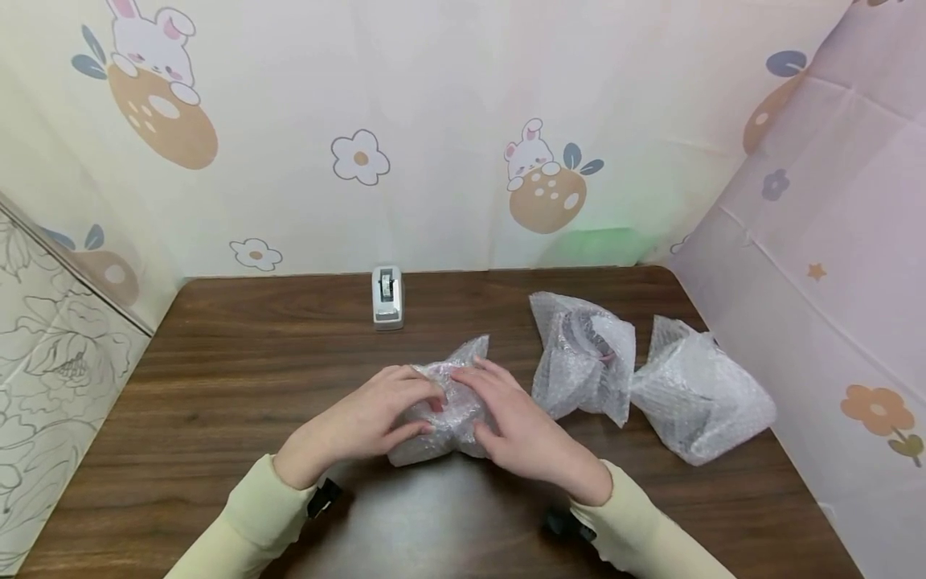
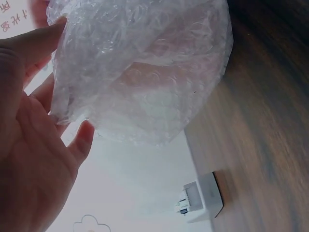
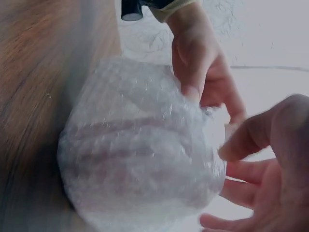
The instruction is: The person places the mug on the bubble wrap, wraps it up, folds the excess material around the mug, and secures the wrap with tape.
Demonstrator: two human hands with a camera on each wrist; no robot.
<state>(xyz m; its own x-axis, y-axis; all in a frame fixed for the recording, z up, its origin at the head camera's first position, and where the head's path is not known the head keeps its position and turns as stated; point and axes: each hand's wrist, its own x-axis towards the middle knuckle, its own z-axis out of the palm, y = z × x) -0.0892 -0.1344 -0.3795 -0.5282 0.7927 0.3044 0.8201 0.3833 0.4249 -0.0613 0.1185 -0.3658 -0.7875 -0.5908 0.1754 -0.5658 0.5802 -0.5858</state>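
A bundle of bubble wrap [image 1: 457, 416] sits on the table in front of me, with something round, pale and pinkish showing faintly through it. My left hand [image 1: 365, 412] holds its upper left side, thumb toward me and bent fingers on top. From the right, my right hand [image 1: 526, 430] holds the same wrap, fingers over the top and thumb on the near side. In the right wrist view both thumbs touch the upper part of the wrapped bundle [image 3: 140, 150]. The left wrist view shows the wrap's crumpled layers [image 2: 145, 72] against the left fingers.
A white tape dispenser [image 1: 387, 299] stands near the table's back edge. Two more bubble-wrapped bundles lie to the right, one nearer [image 1: 582, 358] and one farther right [image 1: 712, 402]. Patterned curtains [image 1: 448, 104] hang behind the wooden table [image 1: 239, 354].
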